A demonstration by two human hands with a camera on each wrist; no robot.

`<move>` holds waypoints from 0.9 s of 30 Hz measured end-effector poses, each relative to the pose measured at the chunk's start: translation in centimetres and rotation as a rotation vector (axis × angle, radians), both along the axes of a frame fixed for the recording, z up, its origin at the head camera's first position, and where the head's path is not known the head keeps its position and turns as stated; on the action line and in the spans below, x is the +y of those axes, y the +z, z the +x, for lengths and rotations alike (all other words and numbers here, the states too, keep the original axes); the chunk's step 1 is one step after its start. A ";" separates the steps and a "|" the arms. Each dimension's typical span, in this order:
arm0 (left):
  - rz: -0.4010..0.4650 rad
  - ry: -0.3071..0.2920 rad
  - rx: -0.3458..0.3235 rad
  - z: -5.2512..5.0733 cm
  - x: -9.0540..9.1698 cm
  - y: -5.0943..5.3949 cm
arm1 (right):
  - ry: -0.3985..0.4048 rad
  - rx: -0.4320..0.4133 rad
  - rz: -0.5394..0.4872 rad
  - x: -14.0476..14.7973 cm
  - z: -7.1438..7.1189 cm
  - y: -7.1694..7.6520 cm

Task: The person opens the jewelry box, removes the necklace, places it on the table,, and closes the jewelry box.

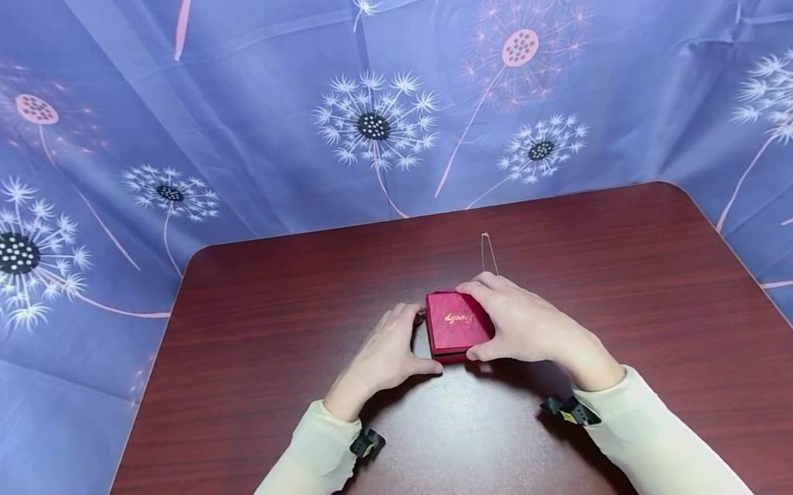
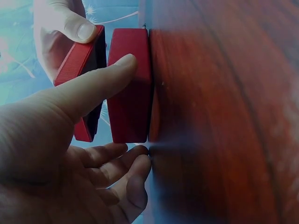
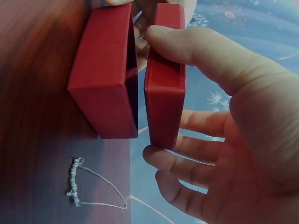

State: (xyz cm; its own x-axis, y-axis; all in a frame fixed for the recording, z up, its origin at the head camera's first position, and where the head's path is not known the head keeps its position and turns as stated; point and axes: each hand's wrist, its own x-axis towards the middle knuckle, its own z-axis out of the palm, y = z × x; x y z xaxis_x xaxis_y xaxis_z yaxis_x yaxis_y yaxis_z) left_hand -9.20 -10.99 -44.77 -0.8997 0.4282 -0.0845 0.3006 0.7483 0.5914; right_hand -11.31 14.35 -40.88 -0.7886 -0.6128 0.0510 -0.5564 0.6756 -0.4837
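Note:
A small red gift box stands on the table with its lid lifted slightly off the base. My right hand (image 1: 524, 323) pinches the lid (image 1: 454, 317), which bears gold lettering, thumb at its near side and fingers toward the far side. In the left wrist view the lid tilts over the box base (image 2: 131, 102). Left of the base is my left hand (image 1: 387, 349), its thumb by the near side and its fingers loosely bent beside the box; whether they touch it is hard to tell. The inside of the base is hidden.
Behind the box a thin chain with a beaded section (image 3: 73, 179) lies on the dark wooden table (image 1: 266, 281). Blue fabric with dandelion prints (image 1: 255, 134) hangs beyond the table's far and side edges. Each wrist carries a small black camera mount.

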 end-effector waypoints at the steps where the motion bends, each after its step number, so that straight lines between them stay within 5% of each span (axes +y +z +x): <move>1: -0.001 0.001 0.000 0.0 0.0 0.0 | -0.002 0.000 0.005 0.0 0.0 0.0; 27: 0.002 0.001 0.008 0.0 -0.1 -0.1 | 0.004 0.008 0.045 -0.7 0.2 -0.6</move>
